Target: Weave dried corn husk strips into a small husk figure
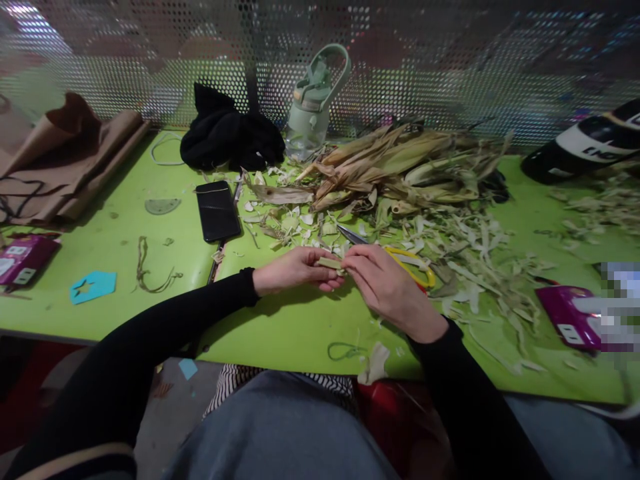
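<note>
Between my two hands is a short, pale green folded piece of corn husk (330, 264). My left hand (300, 270) pinches it from the left, thumb on top and fingers curled below. At its right end, my right hand (387, 287) closes thumb and fingertips on the husk; the exact grip is partly hidden. Scissors with yellow handles (407, 260) lie just beyond my right hand, their blades pointing up and left. Behind them a heap of dried corn husks (380, 170) is spread out, with many husk scraps (475, 253) scattered around.
A black phone (218, 211), black cloth (225, 133) and green water bottle (309, 110) stand or lie left of the husks. Farther left are a brown paper bag (75, 160) and blue cut-out (93, 287). At right are a dark bottle (580, 147) and purple packet (567, 317).
</note>
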`<state>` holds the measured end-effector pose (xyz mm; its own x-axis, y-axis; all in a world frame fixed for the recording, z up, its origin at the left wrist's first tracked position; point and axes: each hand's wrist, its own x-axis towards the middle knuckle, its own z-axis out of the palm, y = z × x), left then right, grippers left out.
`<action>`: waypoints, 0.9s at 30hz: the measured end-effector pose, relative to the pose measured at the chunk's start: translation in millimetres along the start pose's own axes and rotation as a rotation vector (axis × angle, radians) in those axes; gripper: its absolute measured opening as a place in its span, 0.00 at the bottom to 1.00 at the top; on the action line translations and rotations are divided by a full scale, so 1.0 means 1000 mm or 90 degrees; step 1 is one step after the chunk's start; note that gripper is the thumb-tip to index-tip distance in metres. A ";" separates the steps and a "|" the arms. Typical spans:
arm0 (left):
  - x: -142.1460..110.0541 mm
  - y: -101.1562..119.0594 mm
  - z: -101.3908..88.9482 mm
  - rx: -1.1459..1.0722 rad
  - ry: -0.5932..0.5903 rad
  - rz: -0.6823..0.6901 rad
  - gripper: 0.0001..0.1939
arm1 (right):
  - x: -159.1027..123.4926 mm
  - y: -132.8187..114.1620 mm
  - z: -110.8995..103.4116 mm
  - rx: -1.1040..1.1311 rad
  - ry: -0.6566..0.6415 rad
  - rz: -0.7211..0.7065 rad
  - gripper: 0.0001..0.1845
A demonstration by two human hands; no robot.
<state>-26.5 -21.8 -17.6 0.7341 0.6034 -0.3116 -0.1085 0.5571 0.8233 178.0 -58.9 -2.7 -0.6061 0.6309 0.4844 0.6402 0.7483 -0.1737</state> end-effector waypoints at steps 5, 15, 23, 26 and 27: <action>-0.001 -0.002 0.003 0.000 0.004 -0.003 0.05 | 0.000 0.003 0.000 0.013 -0.003 -0.026 0.09; 0.000 -0.005 0.000 -0.003 -0.038 0.013 0.10 | 0.001 0.006 -0.003 0.071 0.026 0.051 0.04; -0.001 -0.003 0.002 0.074 -0.028 -0.002 0.05 | 0.000 0.014 -0.005 0.128 -0.063 0.009 0.08; -0.001 -0.002 0.002 0.090 -0.038 -0.001 0.04 | -0.001 0.013 -0.004 0.132 -0.075 0.004 0.09; -0.002 -0.002 0.002 0.092 -0.040 -0.003 0.04 | -0.001 0.013 -0.003 0.132 -0.077 0.004 0.09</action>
<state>-26.3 -24.9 -18.2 0.7751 0.5617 -0.2894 -0.0109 0.4697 0.8827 188.3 -50.2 -2.5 -0.6630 0.6460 0.3784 0.5406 0.7628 -0.3549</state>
